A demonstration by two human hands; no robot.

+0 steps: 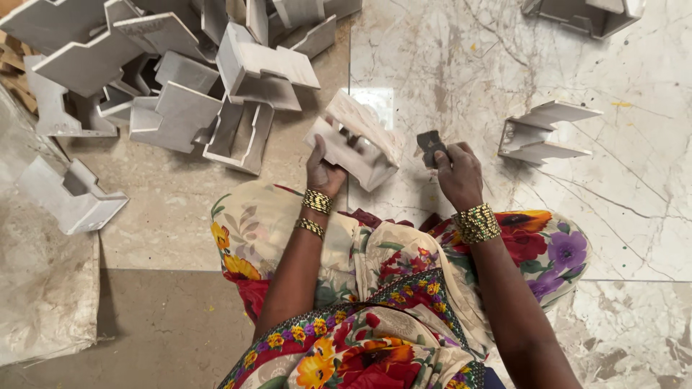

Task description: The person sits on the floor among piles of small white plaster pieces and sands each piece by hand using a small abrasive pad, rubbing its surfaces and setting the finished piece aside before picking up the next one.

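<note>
the left hand (323,167) gripped a pale, stepped marble piece (358,138) from below; just right of it, the right hand (457,171) pinched a small dark rubbing block (431,145).

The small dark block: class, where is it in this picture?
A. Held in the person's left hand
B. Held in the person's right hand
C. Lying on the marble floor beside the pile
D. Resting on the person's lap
B: the right hand grips the small dark block, while the left hand holds a pale channel-shaped piece.
</note>
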